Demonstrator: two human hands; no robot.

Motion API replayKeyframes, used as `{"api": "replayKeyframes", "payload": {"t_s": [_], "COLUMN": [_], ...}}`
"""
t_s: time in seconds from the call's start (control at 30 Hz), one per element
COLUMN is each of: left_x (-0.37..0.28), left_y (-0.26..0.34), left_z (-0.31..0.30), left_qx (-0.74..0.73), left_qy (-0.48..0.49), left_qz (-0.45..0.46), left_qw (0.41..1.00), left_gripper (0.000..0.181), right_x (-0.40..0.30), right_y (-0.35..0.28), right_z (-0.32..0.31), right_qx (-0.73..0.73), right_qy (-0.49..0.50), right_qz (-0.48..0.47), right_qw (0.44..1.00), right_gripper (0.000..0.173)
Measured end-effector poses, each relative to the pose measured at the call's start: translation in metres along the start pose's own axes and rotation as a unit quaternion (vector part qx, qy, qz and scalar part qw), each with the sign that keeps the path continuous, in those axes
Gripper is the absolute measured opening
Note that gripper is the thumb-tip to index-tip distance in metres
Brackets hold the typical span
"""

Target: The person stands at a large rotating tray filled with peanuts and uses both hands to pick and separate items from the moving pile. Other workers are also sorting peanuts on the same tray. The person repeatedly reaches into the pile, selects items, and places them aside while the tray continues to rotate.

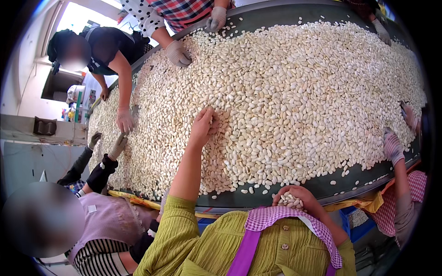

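Observation:
A thick layer of white beans (276, 86) covers the dark green belt (331, 188) in front of me. My left hand (204, 125) reaches out over the middle of the beans, thumb and fingertips pinched together, with what looks like a bean between them. Close to my body, at the belt's near edge, my right hand (298, 196) is cupped around a handful of white beans (290, 200). Its palm is partly hidden by those beans and by the checked purple apron (269, 217). A few loose beans lie on the bare strip of belt beside it.
Several co-workers' hands, most of them gloved, are on or over the beans: a gloved hand (178, 54) at the far side, a bare hand (124, 120) at left, a gloved hand (393, 145) at right. A blue crate (369, 226) stands below the near edge, by yellow sheeting (373, 203).

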State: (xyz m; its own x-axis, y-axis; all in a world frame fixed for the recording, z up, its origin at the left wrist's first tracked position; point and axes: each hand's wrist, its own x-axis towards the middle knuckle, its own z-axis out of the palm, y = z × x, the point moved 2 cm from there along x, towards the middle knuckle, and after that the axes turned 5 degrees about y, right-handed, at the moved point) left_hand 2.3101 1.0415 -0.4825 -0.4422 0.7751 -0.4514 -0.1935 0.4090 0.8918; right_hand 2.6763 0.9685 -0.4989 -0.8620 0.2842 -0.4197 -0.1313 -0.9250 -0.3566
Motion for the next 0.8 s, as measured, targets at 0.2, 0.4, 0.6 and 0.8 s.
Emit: {"api": "replayKeyframes", "payload": {"t_s": [0.2, 0.4, 0.6, 0.8], "left_x": [0.007, 0.011, -0.001, 0.016], "left_y": [0.02, -0.016, -0.016, 0.004], "left_z": [0.036, 0.024, 0.021, 0.042], "left_qx": [0.486, 0.321, 0.048, 0.475], "left_qy": [0.121, 0.077, 0.07, 0.21], "left_qz": [0.242, 0.141, 0.046, 0.259], "left_qw": [0.831, 0.933, 0.995, 0.814], "left_gripper": [0.023, 0.021, 0.018, 0.02], "right_x": [-0.013, -0.025, -0.033, -0.044], "right_y": [-0.01, -0.017, -0.028, -0.034], "right_z": [-0.002, -0.016, -0.026, -0.035], "right_qx": [-0.003, 0.008, -0.001, -0.012], "right_qy": [0.018, 0.045, 0.045, 0.052], "right_qz": [0.011, 0.01, 0.011, 0.013], "right_qw": [1.0, 0.999, 0.999, 0.999], "right_gripper": [0.036, 0.037, 0.037, 0.038]}}
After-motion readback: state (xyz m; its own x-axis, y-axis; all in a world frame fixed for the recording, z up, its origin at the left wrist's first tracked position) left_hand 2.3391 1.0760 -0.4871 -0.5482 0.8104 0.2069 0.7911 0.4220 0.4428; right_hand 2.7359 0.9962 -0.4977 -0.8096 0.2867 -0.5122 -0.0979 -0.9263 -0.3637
